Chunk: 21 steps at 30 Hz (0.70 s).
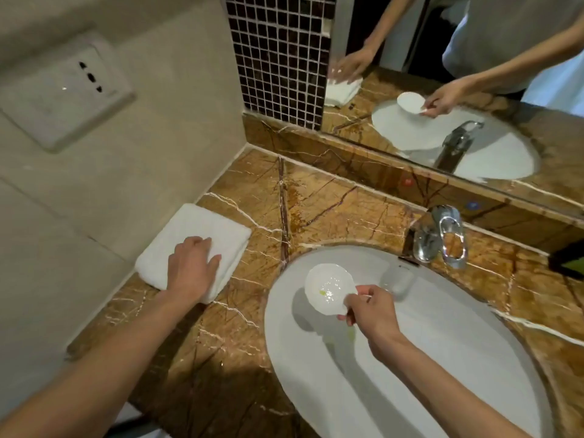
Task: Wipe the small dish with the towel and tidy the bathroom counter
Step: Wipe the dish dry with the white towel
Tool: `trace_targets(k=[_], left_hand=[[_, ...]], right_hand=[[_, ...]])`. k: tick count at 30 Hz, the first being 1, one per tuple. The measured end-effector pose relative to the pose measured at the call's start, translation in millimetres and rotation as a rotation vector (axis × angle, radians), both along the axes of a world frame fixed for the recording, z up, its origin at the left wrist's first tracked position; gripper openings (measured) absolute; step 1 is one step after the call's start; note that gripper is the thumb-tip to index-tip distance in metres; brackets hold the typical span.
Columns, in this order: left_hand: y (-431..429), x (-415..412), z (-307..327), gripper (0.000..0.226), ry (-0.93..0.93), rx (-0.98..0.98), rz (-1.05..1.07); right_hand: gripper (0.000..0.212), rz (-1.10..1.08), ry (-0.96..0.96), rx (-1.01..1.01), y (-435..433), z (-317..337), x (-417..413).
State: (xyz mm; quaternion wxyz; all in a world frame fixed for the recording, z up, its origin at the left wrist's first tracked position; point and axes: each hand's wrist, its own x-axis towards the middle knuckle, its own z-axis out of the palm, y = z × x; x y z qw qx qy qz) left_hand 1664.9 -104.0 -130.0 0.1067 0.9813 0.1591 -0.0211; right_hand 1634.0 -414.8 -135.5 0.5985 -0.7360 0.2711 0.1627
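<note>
A small white scalloped dish (327,287) with water drops and a green speck inside is held over the left part of the white sink (442,358). My right hand (371,314) pinches its right rim. A folded white towel (196,241) lies on the brown marble counter (331,210) against the left wall. My left hand (191,270) rests flat on the towel's near half, fingers spread over it and curling at its edge.
A chrome faucet (439,238) stands behind the sink, with a clear glass (396,279) just in front of it on the rim. A mirror (458,74) runs along the back wall. A wall socket (63,90) sits on the left wall.
</note>
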Motion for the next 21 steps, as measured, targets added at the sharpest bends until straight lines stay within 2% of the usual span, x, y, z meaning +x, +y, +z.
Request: trace_targets(k=[4, 8, 11, 17, 19, 21], left_hand=[[7.9, 9.5, -3.9, 0.048, 0.077, 0.025, -0.068], [-3.9, 20.8, -4.3, 0.056, 0.007, -0.011, -0.101], [-20.1, 32.9, -1.1, 0.06, 0.023, 0.032, -0.147], [-34.7, 35.9, 3.2, 0.029, 0.045, 0.114, -0.132], [-33.4, 33.6, 5.7, 0.029, -0.039, 0.01, -0.069], [-27.7, 27.2, 9.8, 0.028, -0.173, -0.201, -0.001]], right_hand=[[0.012, -0.004, -0.016, -0.015, 23.8, -1.6, 6.3], [0.014, 0.017, -0.029, -0.04, 52.8, 1.7, 16.6], [0.015, 0.033, -0.03, -0.054, 72.1, 1.9, 32.0], [0.011, 0.098, -0.055, -0.069, 92.2, -4.5, 48.2], [0.007, 0.134, -0.063, -0.071, 96.1, -6.7, 51.2], [0.011, 0.168, -0.067, -0.063, 100.0, -9.3, 53.9]])
